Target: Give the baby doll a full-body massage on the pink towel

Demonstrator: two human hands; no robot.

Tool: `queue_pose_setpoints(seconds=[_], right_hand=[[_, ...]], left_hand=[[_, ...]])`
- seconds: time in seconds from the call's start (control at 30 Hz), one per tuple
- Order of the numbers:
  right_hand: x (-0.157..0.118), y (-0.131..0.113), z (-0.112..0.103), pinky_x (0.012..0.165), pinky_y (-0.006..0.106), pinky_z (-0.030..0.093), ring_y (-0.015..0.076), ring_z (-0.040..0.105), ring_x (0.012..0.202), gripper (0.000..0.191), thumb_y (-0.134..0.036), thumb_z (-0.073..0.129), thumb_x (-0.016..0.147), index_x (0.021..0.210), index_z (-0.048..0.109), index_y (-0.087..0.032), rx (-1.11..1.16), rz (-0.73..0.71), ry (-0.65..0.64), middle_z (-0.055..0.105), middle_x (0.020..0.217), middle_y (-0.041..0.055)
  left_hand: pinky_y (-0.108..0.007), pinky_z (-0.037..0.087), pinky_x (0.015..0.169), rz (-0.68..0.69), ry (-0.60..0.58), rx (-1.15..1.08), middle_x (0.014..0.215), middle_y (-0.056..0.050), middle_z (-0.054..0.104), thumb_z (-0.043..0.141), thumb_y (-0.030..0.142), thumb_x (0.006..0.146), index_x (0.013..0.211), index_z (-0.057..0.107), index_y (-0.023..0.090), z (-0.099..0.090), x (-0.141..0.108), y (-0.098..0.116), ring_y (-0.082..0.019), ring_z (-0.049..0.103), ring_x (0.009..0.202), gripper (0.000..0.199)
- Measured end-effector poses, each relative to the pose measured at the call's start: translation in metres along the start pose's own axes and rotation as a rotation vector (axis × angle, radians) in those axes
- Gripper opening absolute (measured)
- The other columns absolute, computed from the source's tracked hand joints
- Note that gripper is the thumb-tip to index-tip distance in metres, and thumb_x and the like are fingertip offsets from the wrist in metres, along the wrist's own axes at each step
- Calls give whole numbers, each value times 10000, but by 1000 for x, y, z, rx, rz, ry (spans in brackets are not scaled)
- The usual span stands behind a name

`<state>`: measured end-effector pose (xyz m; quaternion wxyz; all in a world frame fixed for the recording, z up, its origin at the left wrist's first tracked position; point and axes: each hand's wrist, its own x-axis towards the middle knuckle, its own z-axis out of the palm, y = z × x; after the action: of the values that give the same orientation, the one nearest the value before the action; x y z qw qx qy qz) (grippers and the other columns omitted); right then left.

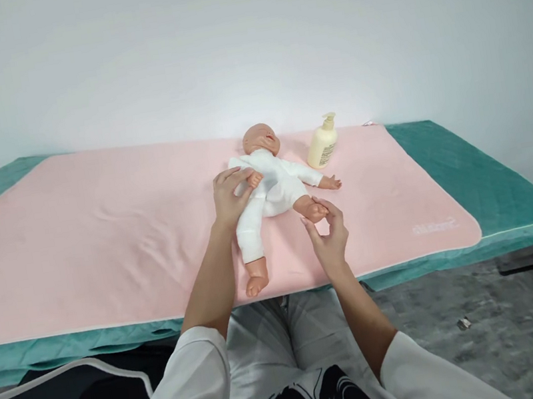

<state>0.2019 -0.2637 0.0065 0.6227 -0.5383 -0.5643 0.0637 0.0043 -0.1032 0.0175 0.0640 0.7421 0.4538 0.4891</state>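
While the doll [285, 186] lay on its back on the pink mat [75, 236], head toward the wall [147, 56] and feet toward the person, both hands were on it. The left hand [228, 199] had its grip closed on one small doll hand [255, 179], thumb and fingers meeting around it above the white suit. The right hand [332, 237] pinched the bent leg's foot [315, 210] between thumb and fingers. The other leg [250, 234] stretched toward the mat's near edge, and the free arm [306, 171] reached out below a cream pump bottle [322, 147], which stood upright near the head. Beneath the mat spread a teal cover [486, 181].
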Motion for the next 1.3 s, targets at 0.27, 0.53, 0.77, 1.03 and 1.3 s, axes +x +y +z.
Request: queue_pose_setpoints(seconds=[0.27, 0.53, 0.77, 1.03, 1.3], right_hand=[[19, 14, 21, 1043, 438, 519, 246, 619, 1219, 478, -397, 651, 879, 1292, 511, -200, -3, -7, 11, 640, 1285, 136], [22, 16, 24, 1044, 443, 513, 253, 613, 1226, 494, -413, 651, 876, 1296, 501, -201, 16, -3, 16, 635, 1290, 139], [8, 7, 12, 1049, 455, 523, 249, 628, 1217, 464, -347, 664, 876, 1293, 508, -216, 41, -20, 45, 639, 1279, 126], [-24, -7, -16, 1056, 468, 525, 256, 656, 1184, 485, -296, 706, 842, 1290, 534, -227, 51, 54, 46, 659, 1265, 109], [-66, -5, -28, 1007, 449, 560, 255, 661, 1169, 493, -305, 726, 820, 1277, 564, -219, -22, 146, -14, 679, 1247, 112]], left_hand=[[-474, 405, 1093, 71, -93, -10, 1195, -13, 726, 674, 285, 838, 1061, 743, 284, 4, 0, -6, -237, 588, 1209, 233], [-488, 417, 1089, 63, -91, 2, 1187, -9, 729, 684, 256, 823, 1050, 746, 290, 3, -2, -4, -239, 589, 1207, 237], [-416, 450, 1072, -28, 70, -10, 1143, -34, 737, 681, 283, 830, 1080, 729, 259, 2, -7, -4, -212, 603, 1156, 256], [-401, 402, 1118, -270, 234, 24, 1328, -69, 628, 544, 339, 909, 1400, 514, 250, -15, -12, 4, -231, 547, 1268, 500], [-313, 439, 1057, -525, 297, 141, 1362, -103, 592, 421, 309, 958, 1452, 372, 202, -27, -9, -22, -191, 573, 1255, 508]])
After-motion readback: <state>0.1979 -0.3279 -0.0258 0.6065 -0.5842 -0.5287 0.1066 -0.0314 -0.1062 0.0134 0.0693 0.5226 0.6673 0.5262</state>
